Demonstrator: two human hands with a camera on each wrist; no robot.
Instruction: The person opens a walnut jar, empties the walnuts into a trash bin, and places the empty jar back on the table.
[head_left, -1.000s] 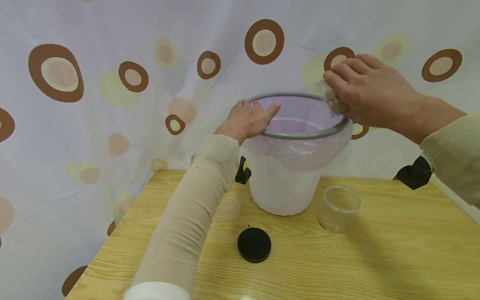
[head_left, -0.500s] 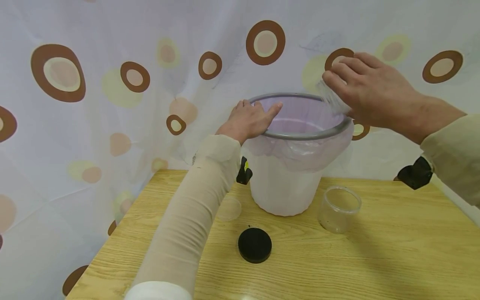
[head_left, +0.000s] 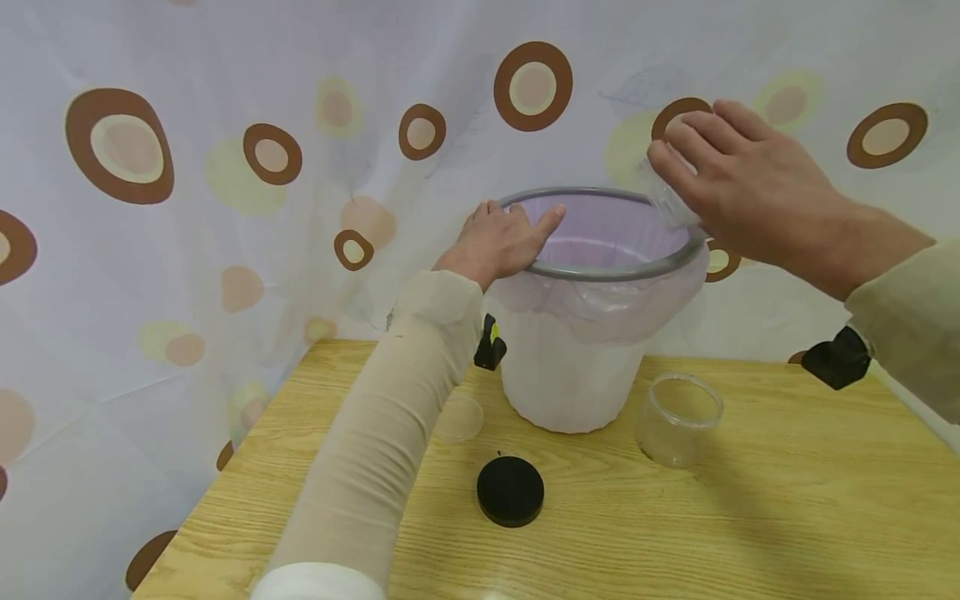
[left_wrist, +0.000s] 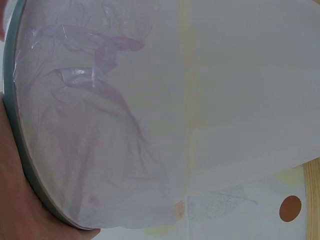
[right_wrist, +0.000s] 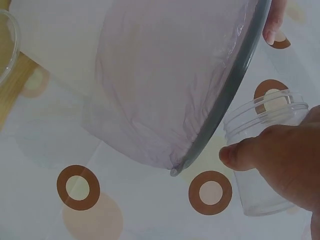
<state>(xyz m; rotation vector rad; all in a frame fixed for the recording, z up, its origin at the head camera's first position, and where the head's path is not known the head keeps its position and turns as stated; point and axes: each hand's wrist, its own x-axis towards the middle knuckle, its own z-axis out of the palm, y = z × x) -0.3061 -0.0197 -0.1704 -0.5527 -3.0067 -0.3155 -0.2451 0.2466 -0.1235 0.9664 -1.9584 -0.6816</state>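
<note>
My right hand (head_left: 757, 179) grips a clear plastic jar (right_wrist: 270, 170), tilted with its threaded mouth toward the bin's opening. Through its wall nothing shows inside in the right wrist view. Below and left of the jar stands a white trash bin (head_left: 570, 367) with a grey rim (head_left: 600, 273) and a pale purple bag liner (head_left: 592, 312) folded over the outside. My left hand (head_left: 498, 242) holds the bin's left rim, fingers bent over it and thumb stretched above the opening. The bin's bottom inside is hidden.
A second clear jar (head_left: 678, 425) stands uncovered right of the bin. In front lie a black round lid (head_left: 510, 492) and a thin clear disc (head_left: 459, 418) on the wooden table (head_left: 600, 542). A patterned curtain (head_left: 187, 275) hangs close behind.
Brownish shapes seen through the jar a second ago no longer show. The jar blurs half a second ago, and my right hand has shifted slightly. My left hand stays on the rim.
</note>
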